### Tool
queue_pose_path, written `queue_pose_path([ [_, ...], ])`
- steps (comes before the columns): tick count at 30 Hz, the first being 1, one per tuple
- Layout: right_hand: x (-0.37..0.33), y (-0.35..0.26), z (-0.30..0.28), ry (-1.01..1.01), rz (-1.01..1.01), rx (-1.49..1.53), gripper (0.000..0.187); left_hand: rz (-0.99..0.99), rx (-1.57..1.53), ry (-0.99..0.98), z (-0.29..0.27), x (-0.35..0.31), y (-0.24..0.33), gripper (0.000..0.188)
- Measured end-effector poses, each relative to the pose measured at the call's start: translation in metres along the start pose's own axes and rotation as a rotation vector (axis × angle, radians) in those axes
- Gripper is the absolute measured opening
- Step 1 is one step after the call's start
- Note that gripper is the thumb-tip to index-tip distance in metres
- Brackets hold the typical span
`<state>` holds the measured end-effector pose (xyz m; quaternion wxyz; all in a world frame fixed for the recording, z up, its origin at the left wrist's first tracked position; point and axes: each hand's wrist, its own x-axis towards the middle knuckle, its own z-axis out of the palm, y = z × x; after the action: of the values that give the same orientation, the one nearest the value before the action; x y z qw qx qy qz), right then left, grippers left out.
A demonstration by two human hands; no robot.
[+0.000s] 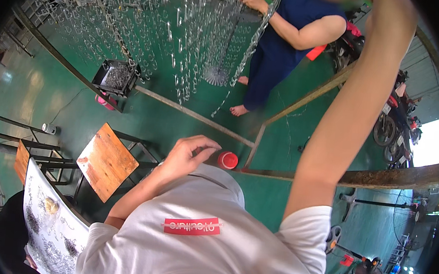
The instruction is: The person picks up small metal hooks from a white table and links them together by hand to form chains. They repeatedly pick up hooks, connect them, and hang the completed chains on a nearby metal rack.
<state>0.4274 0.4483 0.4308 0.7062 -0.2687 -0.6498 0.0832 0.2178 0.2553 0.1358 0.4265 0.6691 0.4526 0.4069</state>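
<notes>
Chains hang in strands beyond the left hand, its fingers curled toward the thumb; I cannot tell whether that grip pinches anything. The right arm stretches upward, its hand beyond view (so unreadable from my distance). I'd steady one strand at a time, keeping neighbouring links from tangling.

"Where could the left hand pass?"
"Forward, over green floor, as far as the frame bar."
"What blocks it?"
"A red tub on its right, a stool on its left; beyond the bar, hanging chains and a co-worker."
</notes>
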Motion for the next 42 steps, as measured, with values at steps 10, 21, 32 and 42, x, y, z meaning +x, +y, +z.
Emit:
queue_pose_path([
  [10,-0.377,0.198,0.008,-0.101,0.955,-0.290,0.012,-0.115,0.072,-0.058,-0.012,-0.007,-0.008,0.014],
  [21,-0.436,0.216,0.064,0.044,0.801,-0.221,0.020,-0.177,0.079,-0.091,-0.016,-0.013,-0.008,0.013],
  [32,-0.440,0.180,0.066,0.206,0.788,-0.132,0.014,-0.121,0.083,-0.234,-0.027,-0.008,-0.011,0.013],
  [42,-0.432,0.095,0.054,0.343,0.734,-0.286,0.012,0.015,0.068,-0.770,-0.044,0.002,-0.068,0.014],
])
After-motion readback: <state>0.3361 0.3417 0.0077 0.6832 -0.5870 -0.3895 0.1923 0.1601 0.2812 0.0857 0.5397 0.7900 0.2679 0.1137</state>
